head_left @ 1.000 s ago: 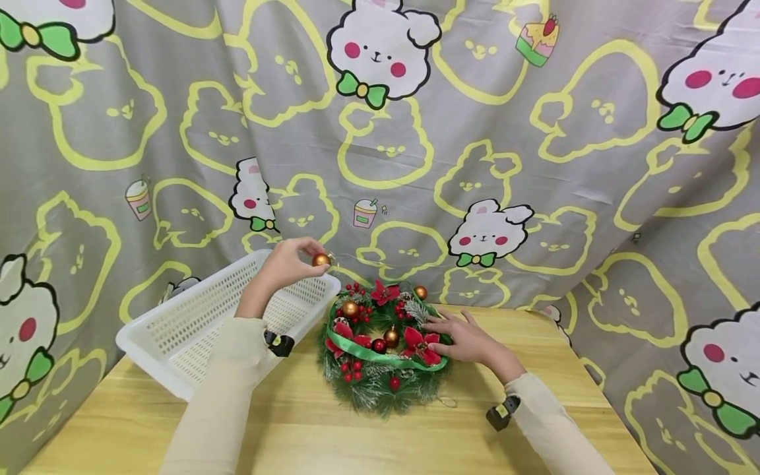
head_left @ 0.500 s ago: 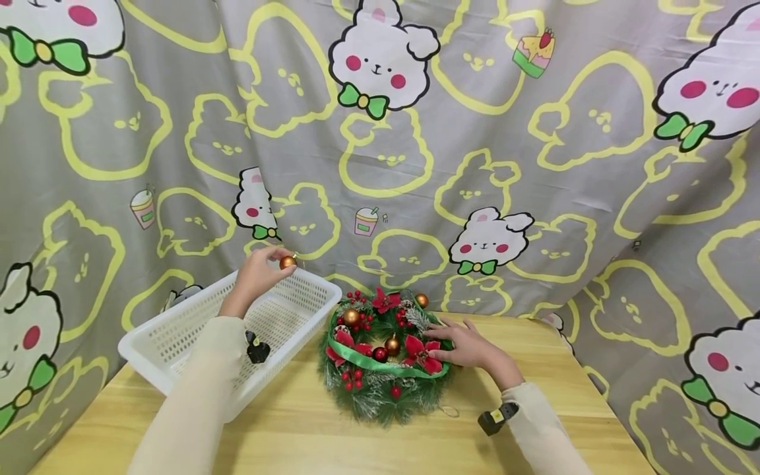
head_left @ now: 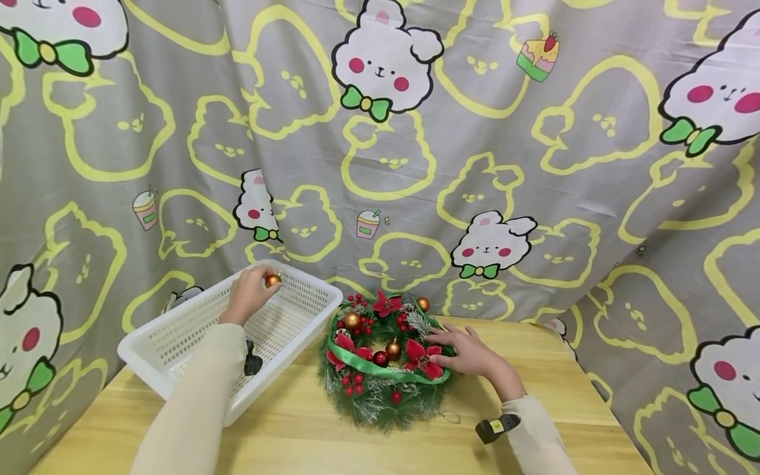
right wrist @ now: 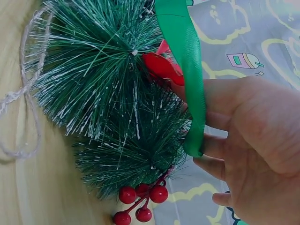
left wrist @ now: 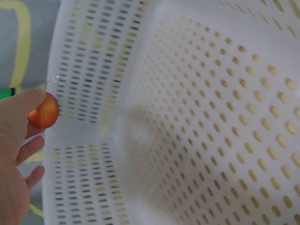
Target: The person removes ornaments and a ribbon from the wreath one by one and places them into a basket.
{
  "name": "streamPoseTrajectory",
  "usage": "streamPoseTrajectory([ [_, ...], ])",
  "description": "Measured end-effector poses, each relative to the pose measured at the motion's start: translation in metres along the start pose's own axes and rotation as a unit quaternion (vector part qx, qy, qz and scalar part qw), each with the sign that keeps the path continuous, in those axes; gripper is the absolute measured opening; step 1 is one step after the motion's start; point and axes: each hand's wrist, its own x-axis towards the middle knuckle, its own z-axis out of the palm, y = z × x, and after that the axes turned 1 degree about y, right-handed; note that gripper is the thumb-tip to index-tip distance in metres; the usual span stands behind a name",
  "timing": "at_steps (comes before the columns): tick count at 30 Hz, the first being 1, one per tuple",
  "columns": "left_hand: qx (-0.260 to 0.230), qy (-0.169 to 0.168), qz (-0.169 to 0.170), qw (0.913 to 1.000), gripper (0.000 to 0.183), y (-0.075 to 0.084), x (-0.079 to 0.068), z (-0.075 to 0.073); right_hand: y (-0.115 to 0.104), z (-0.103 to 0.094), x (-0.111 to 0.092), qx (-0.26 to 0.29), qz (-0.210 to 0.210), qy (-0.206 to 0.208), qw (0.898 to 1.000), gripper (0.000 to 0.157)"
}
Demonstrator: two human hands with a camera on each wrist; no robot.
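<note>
The left hand [head_left: 246, 295] sat in the left-centre of the head view, above the far end of the white basket [head_left: 178, 343], its fingertips pinching a small gold bauble [head_left: 272, 280]. In the left wrist view the same hand [left wrist: 16, 154] filled the lower left corner, thumb and a finger closed round the orange-gold ball [left wrist: 44, 111], whose thin hanging loop stood up just above it; the ball hung over the inside corner of the basket [left wrist: 197, 122], apart from its perforated walls and floor. The right hand [head_left: 469, 349] lay right of centre in the head view, fingers spread and fairly straight, resting on the right side of the Christmas wreath [head_left: 386, 363]. The right wrist view showed that hand [right wrist: 253, 150] at the right of the frame, fingers against the wreath's green ribbon [right wrist: 185, 70] and pine needles [right wrist: 103, 84], pressing rather than gripping.

The wreath lay flat on the wooden tabletop [head_left: 415, 448] in the lower middle of the head view, just right of the basket. It carried red poinsettia flowers [head_left: 423, 356], clusters of red berries [head_left: 351, 381], and several gold baubles [head_left: 351, 321] among frosted green needles. A twine loop [right wrist: 18, 122] trailed from it across the wood at the left of the right wrist view. A grey curtain [head_left: 534, 165] printed with yellow outlines and white bears filled the upper part of the head view behind everything.
</note>
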Motion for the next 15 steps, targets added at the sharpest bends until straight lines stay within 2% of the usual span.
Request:
streamPoseTrajectory([
  [6,0.019,-0.001,0.001,0.9998,0.031,-0.012,-0.003,0.010,-0.003,0.000,-0.002,-0.001,-0.004,0.006,1.000,0.050],
  [15,0.062,-0.051,-0.010,0.9967,0.026,-0.027,-0.007,0.021,-0.004,0.001,-0.002,-0.003,-0.010,0.005,1.000,0.048],
])
